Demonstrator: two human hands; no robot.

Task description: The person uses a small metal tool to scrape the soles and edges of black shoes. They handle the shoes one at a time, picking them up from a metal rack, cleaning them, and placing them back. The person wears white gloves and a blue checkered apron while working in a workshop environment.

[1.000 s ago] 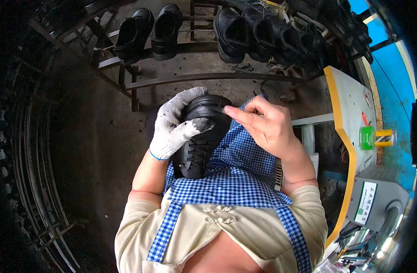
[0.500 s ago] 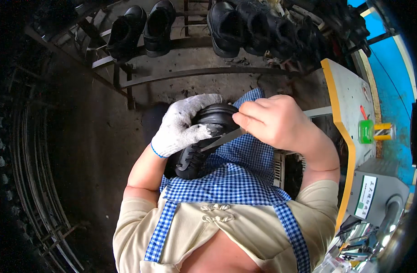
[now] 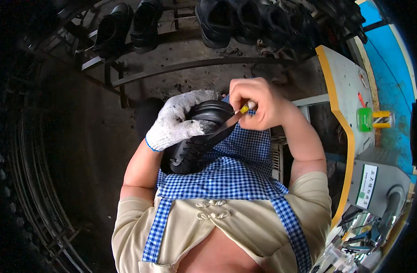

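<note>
A black lace-up shoe [image 3: 186, 152] rests over my lap on the blue checked apron, its heel end up and away from me. My left hand [image 3: 174, 119], in a white knitted glove with darkened fingertips, grips the shoe round its heel, thumb on the near side. In my bare right hand [image 3: 265, 103], closed fingers hold a thin knife [image 3: 234, 119]. A bit of yellow and a pale end show between those fingers. The metal blade slants down to the left along the shoe's opening; its tip is hard to make out against the black.
Several black shoes [image 3: 216, 25] stand on a metal rack [image 3: 172, 73] ahead. To my right is a yellow-edged white table [image 3: 342, 107], with a green container [image 3: 364, 119] and a grey machine [image 3: 381, 177] beside it. Metal bars [image 3: 40, 182] rise at the left.
My right hand has turned and its fingers have shifted, so the yellow part of the knife now shows. The left hand keeps its hold on the shoe. The whole view has shifted slightly.
</note>
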